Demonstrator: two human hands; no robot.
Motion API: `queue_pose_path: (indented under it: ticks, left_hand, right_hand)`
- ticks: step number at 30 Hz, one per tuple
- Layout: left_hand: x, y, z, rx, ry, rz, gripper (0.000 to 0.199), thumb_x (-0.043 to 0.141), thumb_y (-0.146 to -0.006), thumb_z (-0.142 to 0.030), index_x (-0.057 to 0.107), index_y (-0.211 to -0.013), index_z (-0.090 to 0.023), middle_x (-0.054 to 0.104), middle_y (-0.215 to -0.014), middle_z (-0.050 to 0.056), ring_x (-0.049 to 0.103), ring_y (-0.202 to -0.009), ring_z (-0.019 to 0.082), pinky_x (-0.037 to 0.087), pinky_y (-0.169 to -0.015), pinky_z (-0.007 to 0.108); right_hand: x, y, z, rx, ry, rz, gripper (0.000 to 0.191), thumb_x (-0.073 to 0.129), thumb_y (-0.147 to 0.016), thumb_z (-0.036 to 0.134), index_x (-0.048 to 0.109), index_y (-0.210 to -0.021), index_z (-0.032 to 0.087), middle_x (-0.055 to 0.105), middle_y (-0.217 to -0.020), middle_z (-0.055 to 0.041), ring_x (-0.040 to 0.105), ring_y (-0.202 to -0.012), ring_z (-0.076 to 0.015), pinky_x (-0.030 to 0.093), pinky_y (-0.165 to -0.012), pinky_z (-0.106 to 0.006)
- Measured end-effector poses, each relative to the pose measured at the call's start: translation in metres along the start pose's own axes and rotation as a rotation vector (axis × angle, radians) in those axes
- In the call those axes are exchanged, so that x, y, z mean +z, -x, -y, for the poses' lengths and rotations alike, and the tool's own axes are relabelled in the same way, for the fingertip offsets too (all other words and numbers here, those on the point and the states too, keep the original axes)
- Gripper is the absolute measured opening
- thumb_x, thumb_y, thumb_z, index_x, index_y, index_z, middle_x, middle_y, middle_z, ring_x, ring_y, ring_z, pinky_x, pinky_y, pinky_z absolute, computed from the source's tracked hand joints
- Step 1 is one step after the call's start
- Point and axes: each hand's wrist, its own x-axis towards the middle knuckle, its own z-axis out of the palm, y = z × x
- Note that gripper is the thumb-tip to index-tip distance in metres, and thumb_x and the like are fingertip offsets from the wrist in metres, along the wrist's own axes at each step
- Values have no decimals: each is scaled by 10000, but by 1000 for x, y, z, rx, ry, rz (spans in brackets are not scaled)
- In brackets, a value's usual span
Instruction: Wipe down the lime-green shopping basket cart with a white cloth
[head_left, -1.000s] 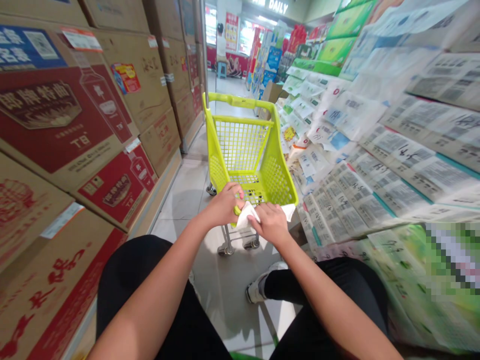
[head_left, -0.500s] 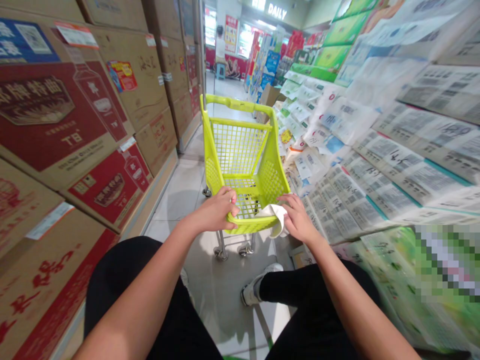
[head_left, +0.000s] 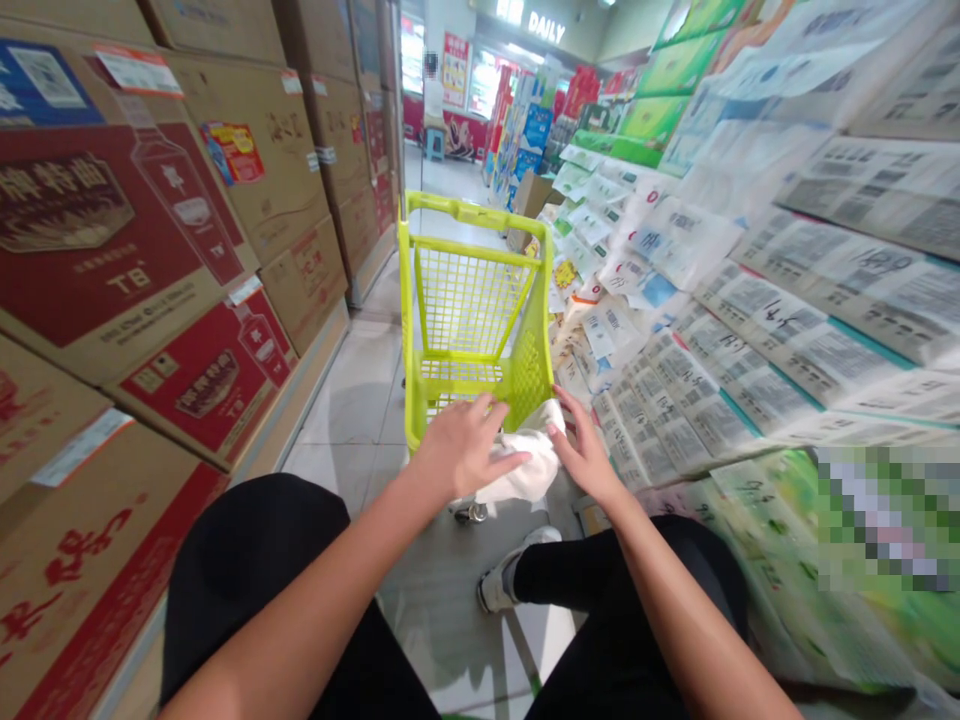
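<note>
A yellow-green plastic shopping cart [head_left: 534, 350] stands on the floor in front of me, its near rim partly behind my hands. A white cloth [head_left: 531, 462] drapes over the near right corner of the rim. My left hand [head_left: 466, 445] is over the near rim at the cloth's left edge, fingers apart, with the thumb stretched across the cloth. At the cart's right corner, my right hand [head_left: 585, 445] has its thumb on the cloth and its index finger along the rim, with the cloth between them.
Stacked cardboard cartons [head_left: 225, 360] line the left side. Packaged tissue bundles [head_left: 720, 370] are piled along the right. A person [head_left: 433, 95] is far ahead near a blue stool [head_left: 435, 143]. My white shoe [head_left: 495, 588] is on the floor below the cart.
My left hand has moved right along the rim and opened. The cloth now spreads further over the near corner. The cart has turned slightly.
</note>
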Motion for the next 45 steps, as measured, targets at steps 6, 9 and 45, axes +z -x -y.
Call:
queue_pose_path:
  ticks: [6,9,45]
  left_hand:
    - [12,6,-6,68,-71,300,337,556,-953,-515,665,-1058,-215,741,-961,95,715,-842,286,507,-676,365]
    - [5,9,-1,86,-37,309,370,566,-948,-484,639,-1194,-217,745,-1077,92,718,-951,287,534,-746,358]
    - [-6,3,-10,35,74,374,622,570,-870,-657,582,-1304,-212,750,-1128,97,712,-1033,331,552,-862,425]
  right_hand:
    - [7,-13,-5,195,-144,-67,709,708,-872,513,444,-1457,213,647,-1061,-67,618,-794,-172,540,-683,-304]
    - [-7,-28,-6,291,-286,111,679,736,-836,546,465,-1370,226,557,-755,56,548,-621,-147,442,-537,-247]
    - [7,-90,26,573,680,152,490,348,-1064,450,668,-1237,122,720,-1186,-243,690,-1155,-339,491,-944,-394]
